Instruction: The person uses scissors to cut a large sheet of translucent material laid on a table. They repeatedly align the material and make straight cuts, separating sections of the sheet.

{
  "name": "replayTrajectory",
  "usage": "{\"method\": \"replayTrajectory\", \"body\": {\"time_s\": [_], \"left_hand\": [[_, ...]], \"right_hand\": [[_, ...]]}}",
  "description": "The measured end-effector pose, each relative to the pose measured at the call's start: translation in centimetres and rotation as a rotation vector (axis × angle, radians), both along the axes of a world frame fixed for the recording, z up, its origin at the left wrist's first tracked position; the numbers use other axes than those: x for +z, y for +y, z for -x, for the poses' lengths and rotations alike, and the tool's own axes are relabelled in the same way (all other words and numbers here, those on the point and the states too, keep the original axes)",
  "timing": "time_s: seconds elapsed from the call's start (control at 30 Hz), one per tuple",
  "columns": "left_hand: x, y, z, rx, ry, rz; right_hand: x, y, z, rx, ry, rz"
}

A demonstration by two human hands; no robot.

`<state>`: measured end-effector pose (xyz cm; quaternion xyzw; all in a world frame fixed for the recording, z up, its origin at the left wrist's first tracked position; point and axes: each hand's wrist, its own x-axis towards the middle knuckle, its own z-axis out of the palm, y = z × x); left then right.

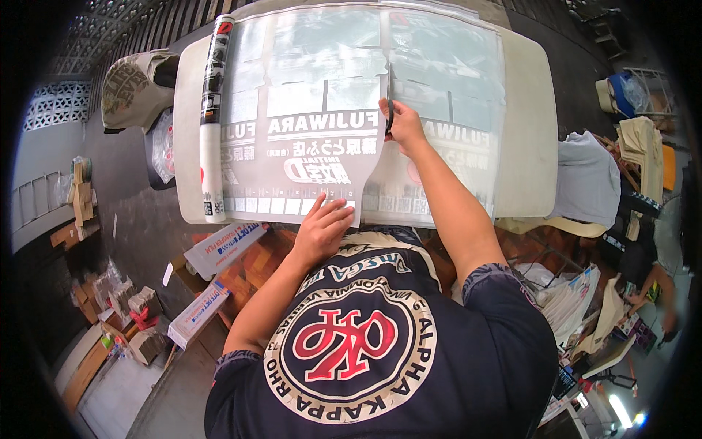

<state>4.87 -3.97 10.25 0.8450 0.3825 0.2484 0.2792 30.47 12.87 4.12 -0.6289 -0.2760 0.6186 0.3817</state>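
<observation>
A wide sheet of translucent printed film with white and grey mirrored lettering lies over a pale table. My right hand is closed round dark-handled scissors, their blades pointing away from me along a cut in the film. From that cut a wavy loose edge runs down toward my body. Near the table's front edge, my left hand lies on the cut piece with its fingers stretched out. A printed roll, black and white, stands lengthwise along the film's left side.
Long film boxes lie at the lower left. A chair draped with printed cloth stands left of the table; grey cloth hangs at its right. Bags and papers are piled at the right, near another person.
</observation>
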Motion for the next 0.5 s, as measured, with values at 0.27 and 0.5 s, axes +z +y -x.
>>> {"method": "replayTrajectory", "body": {"time_s": [0.27, 0.5], "left_hand": [[-0.5, -0.4, 0.0, 0.028, 0.004, 0.009], [-0.5, -0.4, 0.0, 0.035, 0.003, 0.02]], "right_hand": [[0.5, 0.9, -0.1, -0.02, -0.006, 0.004], [0.5, 1.3, -0.9, 0.026, -0.006, -0.011]]}}
